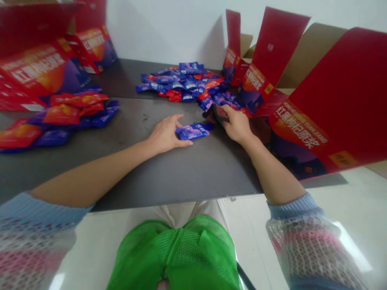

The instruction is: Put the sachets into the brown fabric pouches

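Observation:
One blue-purple sachet lies flat on the dark grey table. My left hand is at its left end, thumb and fingers spread apart around that end. In my right hand is a dark brown and black object, with my fingers wrapped round its handle-like part; its far end is just above the sachet's right end. Behind my hands, a pile of blue and red sachets reaches toward the wall. A second group of red and blue sachets lies to the left.
Open red cartons with raised flaps stand on the right, the nearest one close to my right forearm. More red cartons stand at the left. A white wall closes off the back.

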Action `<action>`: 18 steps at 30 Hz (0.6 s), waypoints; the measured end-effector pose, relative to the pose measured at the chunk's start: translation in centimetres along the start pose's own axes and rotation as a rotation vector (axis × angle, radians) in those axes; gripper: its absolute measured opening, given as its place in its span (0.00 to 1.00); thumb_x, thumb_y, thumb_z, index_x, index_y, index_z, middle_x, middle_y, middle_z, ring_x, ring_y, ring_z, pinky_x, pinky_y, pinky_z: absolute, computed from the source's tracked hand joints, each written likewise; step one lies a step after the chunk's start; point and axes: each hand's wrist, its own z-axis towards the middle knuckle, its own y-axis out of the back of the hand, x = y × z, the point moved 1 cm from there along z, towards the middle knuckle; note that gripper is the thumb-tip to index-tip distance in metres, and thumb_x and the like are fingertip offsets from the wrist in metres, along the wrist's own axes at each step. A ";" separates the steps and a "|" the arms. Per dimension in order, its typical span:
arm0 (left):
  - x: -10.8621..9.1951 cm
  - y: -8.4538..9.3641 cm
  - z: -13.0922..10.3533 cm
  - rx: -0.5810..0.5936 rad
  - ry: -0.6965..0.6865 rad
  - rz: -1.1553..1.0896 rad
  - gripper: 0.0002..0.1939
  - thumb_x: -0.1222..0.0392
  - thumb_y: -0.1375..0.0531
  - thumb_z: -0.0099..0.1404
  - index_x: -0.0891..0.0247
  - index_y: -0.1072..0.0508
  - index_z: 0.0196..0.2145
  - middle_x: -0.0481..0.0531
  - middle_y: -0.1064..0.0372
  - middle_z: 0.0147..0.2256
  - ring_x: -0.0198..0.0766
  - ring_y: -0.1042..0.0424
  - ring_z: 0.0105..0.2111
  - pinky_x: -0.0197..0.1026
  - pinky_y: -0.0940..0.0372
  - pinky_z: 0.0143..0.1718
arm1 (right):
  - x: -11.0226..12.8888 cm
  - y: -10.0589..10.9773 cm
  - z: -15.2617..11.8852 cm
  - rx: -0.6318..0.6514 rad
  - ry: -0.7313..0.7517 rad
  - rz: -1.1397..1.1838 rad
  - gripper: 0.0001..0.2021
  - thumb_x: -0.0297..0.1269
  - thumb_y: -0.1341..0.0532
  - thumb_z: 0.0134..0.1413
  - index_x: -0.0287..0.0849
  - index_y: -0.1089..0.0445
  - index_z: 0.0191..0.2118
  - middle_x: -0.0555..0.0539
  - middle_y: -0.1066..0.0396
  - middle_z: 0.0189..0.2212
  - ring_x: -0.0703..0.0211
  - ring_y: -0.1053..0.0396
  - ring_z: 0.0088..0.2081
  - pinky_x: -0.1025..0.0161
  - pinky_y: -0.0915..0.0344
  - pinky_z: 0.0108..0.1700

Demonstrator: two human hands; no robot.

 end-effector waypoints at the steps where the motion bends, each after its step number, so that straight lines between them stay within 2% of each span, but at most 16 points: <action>1: 0.0 0.0 0.0 0.004 0.004 -0.003 0.57 0.40 0.26 0.48 0.69 0.40 0.68 0.61 0.25 0.50 0.55 0.27 0.53 0.53 0.37 0.59 | 0.1 0.1 -0.1 -0.015 0.012 0.018 0.21 0.32 0.46 0.55 0.42 0.28 0.54 0.39 0.20 0.40 0.37 0.24 0.42 0.53 0.35 0.39; 4: -0.3 0.0 0.2 0.018 0.032 -0.003 0.62 0.40 0.26 0.48 0.70 0.47 0.71 0.60 0.24 0.50 0.57 0.28 0.55 0.52 0.37 0.59 | 1.8 -0.2 -0.7 -0.010 0.062 0.092 0.21 0.33 0.47 0.56 0.40 0.29 0.55 0.39 0.20 0.40 0.37 0.24 0.42 0.51 0.33 0.40; 6: -0.5 0.1 0.3 0.027 0.055 0.010 0.65 0.40 0.26 0.48 0.70 0.51 0.73 0.61 0.24 0.51 0.58 0.29 0.57 0.52 0.36 0.58 | 3.9 -1.0 -1.2 0.059 0.128 0.164 0.24 0.31 0.48 0.55 0.41 0.31 0.57 0.40 0.20 0.44 0.39 0.23 0.45 0.51 0.32 0.43; 8: -0.6 0.1 0.4 0.038 0.071 0.029 0.68 0.40 0.26 0.47 0.70 0.55 0.74 0.63 0.27 0.54 0.59 0.29 0.58 0.52 0.35 0.57 | 5.9 -2.0 -1.6 0.154 0.275 0.233 0.28 0.28 0.47 0.52 0.43 0.32 0.59 0.41 0.24 0.55 0.42 0.26 0.54 0.51 0.31 0.49; 10: -0.7 0.2 0.5 0.043 0.078 0.045 0.70 0.40 0.26 0.47 0.71 0.57 0.75 0.69 0.31 0.59 0.61 0.30 0.59 0.52 0.35 0.56 | 7.0 -2.7 -1.6 0.209 0.345 0.308 0.27 0.28 0.47 0.52 0.43 0.31 0.59 0.41 0.24 0.57 0.44 0.26 0.55 0.52 0.31 0.52; 14: -0.8 0.1 0.4 0.035 0.078 0.064 0.70 0.38 0.27 0.48 0.70 0.58 0.75 0.73 0.37 0.64 0.64 0.32 0.61 0.53 0.35 0.57 | 6.6 -3.0 -0.7 0.251 0.342 0.575 0.21 0.33 0.44 0.58 0.43 0.30 0.57 0.43 0.22 0.52 0.46 0.25 0.52 0.52 0.32 0.54; 16: -0.8 0.1 0.3 0.037 0.075 0.064 0.69 0.38 0.27 0.48 0.69 0.58 0.75 0.72 0.35 0.63 0.64 0.31 0.60 0.53 0.35 0.56 | 6.1 -3.1 -0.3 0.234 0.329 0.732 0.17 0.38 0.43 0.60 0.44 0.28 0.53 0.44 0.22 0.50 0.48 0.25 0.51 0.53 0.33 0.54; 18: -0.8 0.1 0.2 0.041 0.072 0.051 0.70 0.38 0.27 0.49 0.69 0.59 0.75 0.70 0.32 0.61 0.62 0.29 0.58 0.53 0.34 0.55 | 5.9 -3.2 -0.2 0.205 0.269 0.862 0.14 0.44 0.42 0.61 0.44 0.27 0.47 0.46 0.22 0.44 0.51 0.26 0.46 0.55 0.32 0.50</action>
